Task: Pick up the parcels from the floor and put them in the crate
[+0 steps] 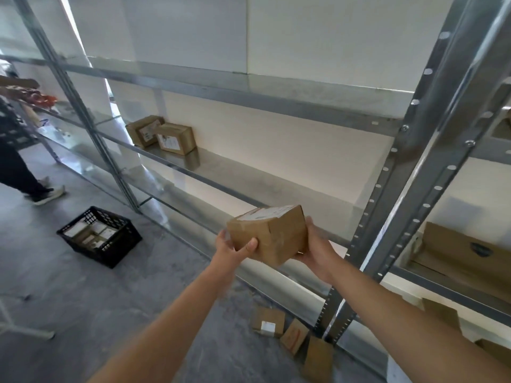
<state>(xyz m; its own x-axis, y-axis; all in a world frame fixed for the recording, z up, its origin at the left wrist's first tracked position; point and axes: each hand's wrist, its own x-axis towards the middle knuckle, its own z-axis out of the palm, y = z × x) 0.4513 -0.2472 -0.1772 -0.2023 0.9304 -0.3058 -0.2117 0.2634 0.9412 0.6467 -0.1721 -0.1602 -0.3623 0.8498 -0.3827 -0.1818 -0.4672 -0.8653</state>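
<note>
Both hands grip one parcel: left hand (235, 246) wraps the left end with its thumb flat on the near face, right hand (312, 244) cups the right end from the side and below. The held parcel (271, 236), a brown cardboard box, is in the air, tilted, well to the right of the crate (110, 255) and higher than it. The crate is black plastic lattice and sits on the grey floor (83, 299) just in front of the metal rack (409, 189). Step in hand, as I judge it: carry the parcel over to the crate. To do it well, keep the two-hand hold, walk or lean left until the box is over the crate opening, level it, lower it in rather than tossing, and fit it beside what is already inside. Three more floor parcels (267, 322) lie far right of the crate and nearer the camera, at the foot of the rack, so the task looks partly done. Two shelf boxes (161, 134) sit beyond the crate on a rack shelf. Another person (16, 161) stands left of and beyond the crate, cut off by the frame edge. Hard to make out: fingers of both hands are hidden behind the box, the top label is blurred, the crate holds some labelled parcels but the count is unclear, and more floor parcels may be hidden behind the right forearm.
</note>
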